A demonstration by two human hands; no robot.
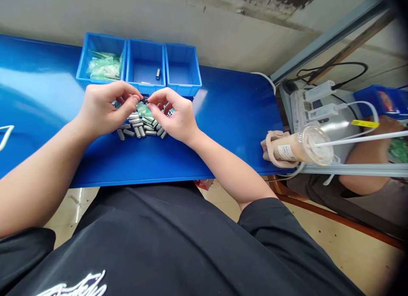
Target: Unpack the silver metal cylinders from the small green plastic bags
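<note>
My left hand (106, 107) and my right hand (174, 113) face each other over a pile of small silvery metal cylinders (143, 128) on the blue table (223, 130). Between the fingertips shows a small, clear, green-tinted plastic bag (145, 110). Each hand is closed in a pinch at the bag's upper edge, the left on one side and the right on the other. Fingers hide part of the bag, so what is inside it cannot be made out. Some cylinders lie partly under the hands.
Behind the hands stand three blue bins: the left bin (79, 71) with green-tinted bags, the middle bin (146, 43) with a metal cylinder (158, 74), and the right bin (183, 90). At right are an iced drink cup (296, 148), a power strip (301, 111), cables and another person's leg.
</note>
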